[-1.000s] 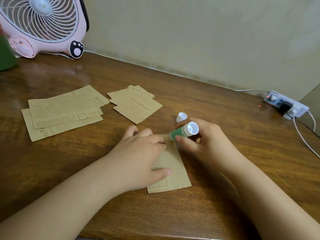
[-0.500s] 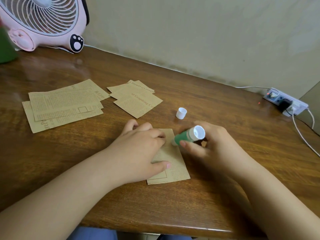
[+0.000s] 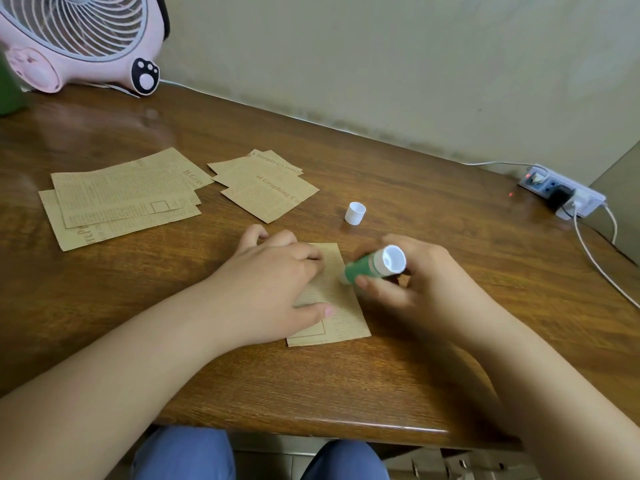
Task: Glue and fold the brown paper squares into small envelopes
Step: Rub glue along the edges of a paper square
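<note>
Left hand flat on a brown paper near the front edge of the table, fingers spread wide and fairly straight, thumb pressing the sheet near a printed box at its lower left. Paper lying flat, printed side up, its right strip and lower edge clear of the hand.

Right hand just right of the paper, fingers curled round a green glue stick. Stick tilted, white base up and toward the camera, tip down at the paper's right edge; contact there hard to judge, though the tip looks pressed to the sheet. White cap standing alone on the table, just behind the two hands, apart from everything.

Further back and left, a small stack of cut brown squares, fanned a little. Toward the left edge, a bigger stack of larger printed sheets, overlapping.

Pink fan at the back left corner, against the wall. A green thing, blurred, at the far left edge beside the fan. Power strip at the back right by the wall, red light on, a black plug and a white cable running off toward the right edge.
</note>
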